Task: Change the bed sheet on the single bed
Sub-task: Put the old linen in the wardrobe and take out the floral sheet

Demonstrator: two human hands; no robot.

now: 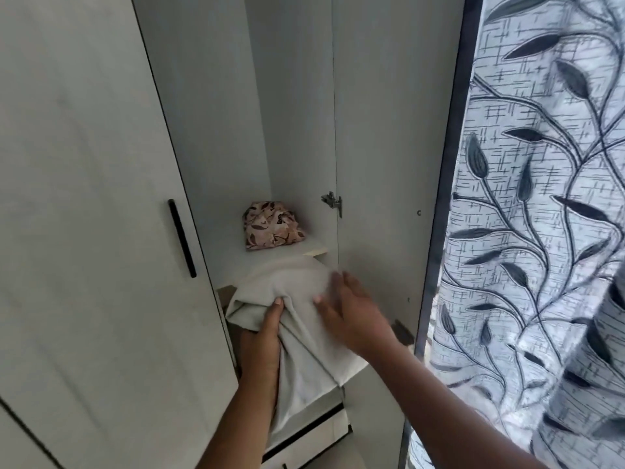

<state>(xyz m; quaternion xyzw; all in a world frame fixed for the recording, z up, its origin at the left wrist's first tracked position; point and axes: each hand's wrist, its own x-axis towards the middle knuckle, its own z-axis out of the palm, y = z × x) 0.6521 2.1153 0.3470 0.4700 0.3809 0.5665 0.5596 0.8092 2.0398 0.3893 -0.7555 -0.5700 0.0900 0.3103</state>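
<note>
Forearms enter from the bottom of the frame. My left hand (262, 336) has its grip pinched on a fold of the beige sheet (297, 299), thumb on top, fingers hidden beneath the cloth. My right hand (351, 311) lies spread and flat on the sheet, pressing, not clasping. The sheet sits at lower centre of the frame, part on the wardrobe shelf (287, 253), part hanging off its front edge over the drawers (304, 438). Behind it, at centre, a floral bundle (270, 225) rests on the same shelf. A leaf-print curtain (541, 231) fills the right side. Judgement: the task stands at the wardrobe stage, whether fetching or stowing this sheet I cannot tell. No bed is in view, so its state is unknown.
</note>
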